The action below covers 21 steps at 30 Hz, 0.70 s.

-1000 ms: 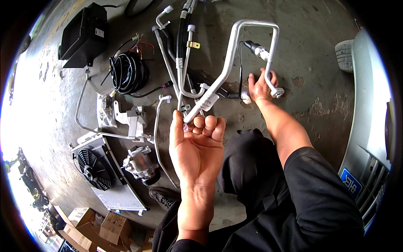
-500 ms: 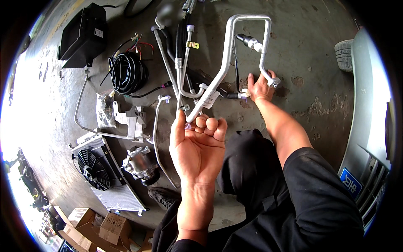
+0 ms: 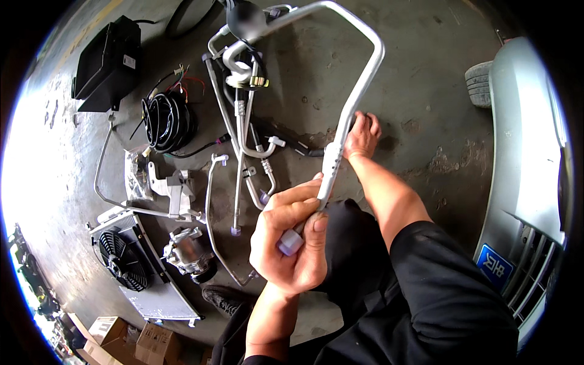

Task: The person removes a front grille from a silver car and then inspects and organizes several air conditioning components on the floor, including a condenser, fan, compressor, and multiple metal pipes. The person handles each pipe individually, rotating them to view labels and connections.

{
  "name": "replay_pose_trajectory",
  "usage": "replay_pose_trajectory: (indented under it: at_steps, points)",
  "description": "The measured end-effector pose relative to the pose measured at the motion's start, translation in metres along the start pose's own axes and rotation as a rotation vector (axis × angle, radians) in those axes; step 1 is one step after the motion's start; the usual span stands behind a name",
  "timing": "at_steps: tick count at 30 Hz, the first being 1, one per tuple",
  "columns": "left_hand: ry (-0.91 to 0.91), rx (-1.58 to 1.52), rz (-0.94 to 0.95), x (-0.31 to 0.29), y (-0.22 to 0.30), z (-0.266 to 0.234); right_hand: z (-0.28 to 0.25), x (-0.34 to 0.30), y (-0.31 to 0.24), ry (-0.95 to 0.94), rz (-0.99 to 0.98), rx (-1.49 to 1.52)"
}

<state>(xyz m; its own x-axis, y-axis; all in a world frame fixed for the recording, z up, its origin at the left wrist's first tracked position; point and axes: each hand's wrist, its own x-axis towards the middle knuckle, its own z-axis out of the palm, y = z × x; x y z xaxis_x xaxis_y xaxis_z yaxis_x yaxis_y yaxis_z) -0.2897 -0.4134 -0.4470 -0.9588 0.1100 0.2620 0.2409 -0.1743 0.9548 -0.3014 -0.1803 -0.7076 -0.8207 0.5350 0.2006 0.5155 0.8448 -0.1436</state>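
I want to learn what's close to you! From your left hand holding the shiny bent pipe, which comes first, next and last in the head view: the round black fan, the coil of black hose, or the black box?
From the left hand:
1. Round black fan, lower left, on the floor.
2. Coil of black hose, upper left.
3. Black box, far upper left corner.

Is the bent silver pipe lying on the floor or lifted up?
Lifted up. The left hand grips the bent silver pipe near its capped end, and its curve rises over the parts lying on the floor.
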Motion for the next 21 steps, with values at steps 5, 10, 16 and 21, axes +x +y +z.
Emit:
replay_pose_trajectory:
  at_steps: [5, 10, 16, 21]
  points:
    - [0.000, 0.187, 0.150, 0.002, 0.000, 0.001, -0.004, -0.002, 0.002, 0.033, -0.021, -0.013]
    - [0.036, 0.270, 0.274, 0.001, -0.002, 0.003, -0.001, -0.001, 0.001, 0.033, -0.021, -0.002]
    - [0.071, 0.339, 0.316, -0.003, -0.009, 0.005, 0.000, -0.001, 0.003, 0.026, -0.024, 0.003]
    - [0.090, 0.389, 0.350, -0.002, -0.014, 0.006, -0.001, -0.002, 0.002, 0.011, -0.017, 0.008]
